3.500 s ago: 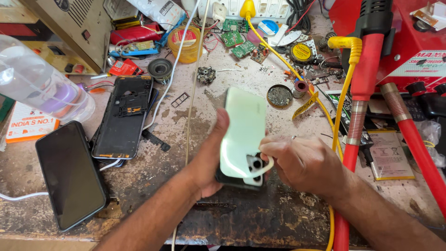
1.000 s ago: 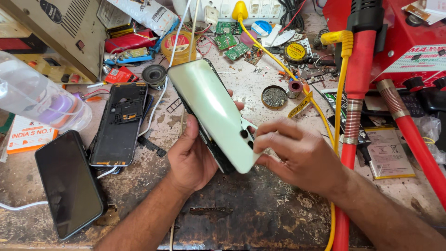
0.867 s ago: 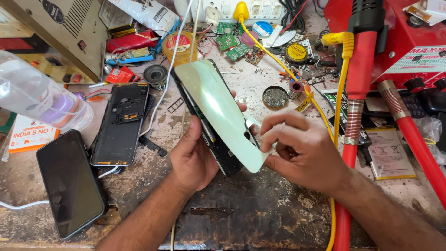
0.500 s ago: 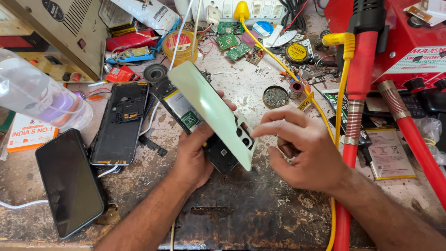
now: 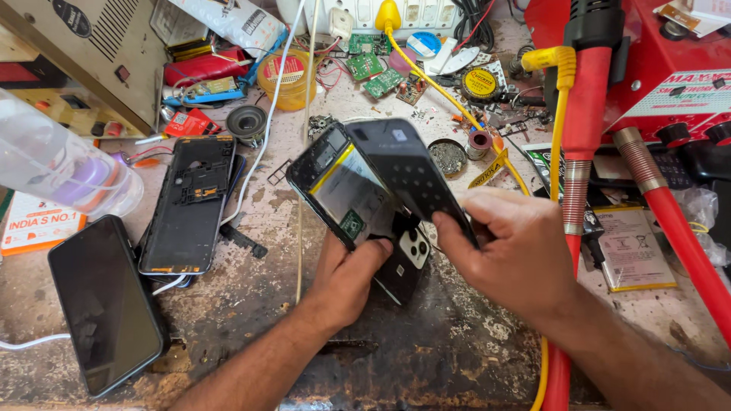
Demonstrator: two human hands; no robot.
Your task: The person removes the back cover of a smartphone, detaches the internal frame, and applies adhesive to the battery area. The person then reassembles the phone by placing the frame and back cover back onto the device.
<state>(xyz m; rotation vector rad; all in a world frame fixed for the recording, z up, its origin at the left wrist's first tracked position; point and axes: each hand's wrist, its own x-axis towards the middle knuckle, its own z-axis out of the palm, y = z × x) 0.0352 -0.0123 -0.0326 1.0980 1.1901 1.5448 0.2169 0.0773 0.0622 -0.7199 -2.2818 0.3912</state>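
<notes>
Head view: workbench (image 5: 228,320) carries the job. Opened phone (image 5: 346,202) is held above its centre, left hand (image 5: 346,278) clamped under the body. Back cover (image 5: 407,171) is lifted almost free, pinched closed in right hand (image 5: 514,247); only its camera-end edge looks unseparated.

Pretty beat-up workbench (image 5: 228,304) here, the top scuffed, stained and flaking, with a darker patch along the near edge. On the left there's a black phone (image 5: 106,304) lying screen up, an opened phone frame (image 5: 189,205) just beside it, a clear plastic bottle (image 5: 57,164) on its side and a small round speaker (image 5: 247,122). Further back it's cluttered with a yellow tub (image 5: 285,76), green circuit boards (image 5: 375,72), a round tin (image 5: 448,156) and a phone battery (image 5: 630,247) off to the right, next to the red hose (image 5: 582,152).
</notes>
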